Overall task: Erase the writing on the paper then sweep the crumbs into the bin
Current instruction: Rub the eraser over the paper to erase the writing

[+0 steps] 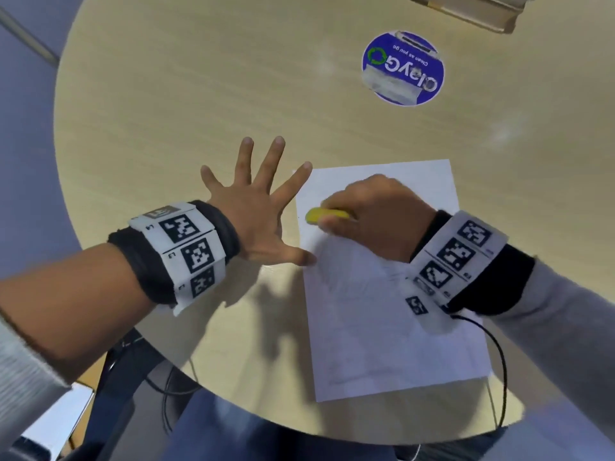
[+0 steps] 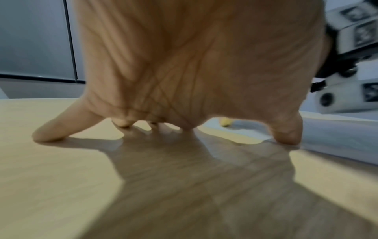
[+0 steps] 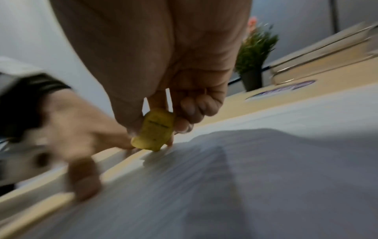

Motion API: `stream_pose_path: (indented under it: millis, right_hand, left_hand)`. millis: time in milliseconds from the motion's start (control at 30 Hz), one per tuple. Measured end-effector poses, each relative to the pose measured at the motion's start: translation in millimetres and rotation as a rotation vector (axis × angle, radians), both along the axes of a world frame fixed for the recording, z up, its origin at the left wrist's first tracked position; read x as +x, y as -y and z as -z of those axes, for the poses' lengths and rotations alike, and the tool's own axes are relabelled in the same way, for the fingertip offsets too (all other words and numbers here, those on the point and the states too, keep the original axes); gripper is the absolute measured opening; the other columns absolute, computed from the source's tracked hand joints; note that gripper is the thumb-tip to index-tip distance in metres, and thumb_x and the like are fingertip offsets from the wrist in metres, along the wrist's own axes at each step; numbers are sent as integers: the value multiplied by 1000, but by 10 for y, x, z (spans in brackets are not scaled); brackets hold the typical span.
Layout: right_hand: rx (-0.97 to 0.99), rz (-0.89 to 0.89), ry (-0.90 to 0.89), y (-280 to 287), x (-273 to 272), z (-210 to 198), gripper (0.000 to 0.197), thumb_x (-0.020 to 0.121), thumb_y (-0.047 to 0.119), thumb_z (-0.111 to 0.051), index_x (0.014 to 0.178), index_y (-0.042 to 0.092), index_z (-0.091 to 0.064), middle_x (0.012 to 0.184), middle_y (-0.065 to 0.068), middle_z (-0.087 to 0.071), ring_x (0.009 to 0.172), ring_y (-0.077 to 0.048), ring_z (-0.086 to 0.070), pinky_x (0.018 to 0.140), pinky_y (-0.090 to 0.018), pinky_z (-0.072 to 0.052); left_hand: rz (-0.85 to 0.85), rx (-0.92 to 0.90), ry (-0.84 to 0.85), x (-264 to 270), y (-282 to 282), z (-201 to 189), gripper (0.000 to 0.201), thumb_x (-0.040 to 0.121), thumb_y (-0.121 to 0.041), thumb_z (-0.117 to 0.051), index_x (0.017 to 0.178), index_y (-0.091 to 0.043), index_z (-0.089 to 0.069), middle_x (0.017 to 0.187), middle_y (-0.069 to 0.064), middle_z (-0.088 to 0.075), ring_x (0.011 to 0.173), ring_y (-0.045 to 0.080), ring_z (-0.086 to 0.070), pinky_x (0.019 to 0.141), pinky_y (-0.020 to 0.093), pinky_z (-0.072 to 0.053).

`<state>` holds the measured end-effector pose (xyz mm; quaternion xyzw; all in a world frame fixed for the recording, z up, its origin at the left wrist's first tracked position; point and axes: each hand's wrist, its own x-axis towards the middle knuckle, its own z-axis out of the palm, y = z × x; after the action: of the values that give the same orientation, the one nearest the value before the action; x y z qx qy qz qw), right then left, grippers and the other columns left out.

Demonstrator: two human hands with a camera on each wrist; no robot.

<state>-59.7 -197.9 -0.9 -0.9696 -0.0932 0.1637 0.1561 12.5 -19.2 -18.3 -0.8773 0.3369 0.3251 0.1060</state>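
- Head view: left hand (image 1: 253,211) is splayed flat, thumb and index fingertip on the left edge of the paper (image 1: 392,311); right hand (image 1: 372,217) pinches a yellow eraser (image 1: 324,216) against the sheet's upper left area.
- Left wrist view: fingertips (image 2: 47,135) press the table (image 2: 61,186), spread apart.
- Right wrist view: thumb and fingers clamp the eraser, its tip on the paper.
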Motion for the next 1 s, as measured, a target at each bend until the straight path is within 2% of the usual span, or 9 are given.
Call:
stream_pose_path:
  millis: [100, 200, 267, 400, 567, 667, 833, 933, 1000]
  right_hand:
    - [0, 124, -17, 205, 110, 37, 56, 81, 63, -28, 91, 23, -67, 83, -3, -64, 79, -28, -54, 63, -33, -36]
    - [-6, 42, 3, 187, 132, 46, 54, 78, 60, -28, 87, 21, -65, 78, -5, -61, 75, -30, -54, 63, -37, -43]
    - [16, 32, -19, 204, 143, 20, 55, 78, 61, -30, 91, 23, -68, 80, -4, -65, 75, -29, -56, 67, -40, -48]
    - [11, 1, -3, 269, 151, 24, 53, 88, 61, -33, 102, 26, -69, 84, -2, -69, 75, -27, -57, 69, -40, -49]
    - [33, 25, 34, 243, 91, 25, 61, 88, 64, -25, 103, 27, -70, 86, -1, -71, 74, -26, -58, 69, -39, -49]
    - [-3, 20, 36, 220, 76, 22, 62, 83, 62, -24, 103, 26, -70, 88, -3, -71, 76, -28, -58, 70, -40, -49]
    - [-99, 58, 46, 145, 84, -41, 55, 89, 57, -29, 100, 21, -69, 83, -5, -67, 75, -29, -57, 68, -39, -48]
    - [-38, 23, -34, 18, 24, -27, 45, 94, 52, -35, 103, 22, -67, 84, -1, -66, 78, -25, -57, 72, -39, -48]
    - [-3, 77, -62, 80, -1, -30, 41, 94, 54, -38, 103, 26, -66, 83, 4, -65, 79, -22, -57, 73, -38, -48]
  left_hand:
    - [4, -6, -1, -5, -5, 1, 129, 51, -102, -36, 142, -46, 35, 151, -2, 47, 141, 40, 37, 102, 80, -13]
    - [14, -8, 9, -4, -17, 24, 129, 51, -102, -36, 142, -45, 36, 150, -1, 47, 140, 40, 37, 102, 80, -13]
    - [21, -7, 17, -2, -20, 30, 129, 50, -102, -34, 141, -44, 37, 150, -1, 47, 141, 40, 36, 102, 79, -14]
    - [35, -3, 27, 6, -30, 70, 128, 48, -102, -29, 140, -44, 39, 149, -1, 49, 140, 41, 37, 102, 79, -14]
    - [43, -2, 22, 12, -23, 75, 127, 52, -102, -33, 139, -44, 40, 148, -2, 50, 139, 41, 38, 102, 80, -12]
    - [43, -4, 18, 11, -20, 68, 127, 54, -101, -35, 140, -44, 39, 148, -1, 50, 139, 42, 37, 102, 80, -12]
    - [46, -7, 14, 11, -25, 74, 127, 56, -100, -36, 140, -43, 40, 147, 0, 51, 139, 42, 39, 102, 80, -11]
    - [42, -11, 12, 11, -20, 82, 127, 56, -100, -36, 140, -43, 40, 147, -1, 51, 138, 42, 39, 102, 81, -11]
    - [39, -17, 0, 20, -16, 77, 127, 55, -101, -37, 140, -44, 39, 147, -1, 51, 138, 42, 39, 102, 81, -12]
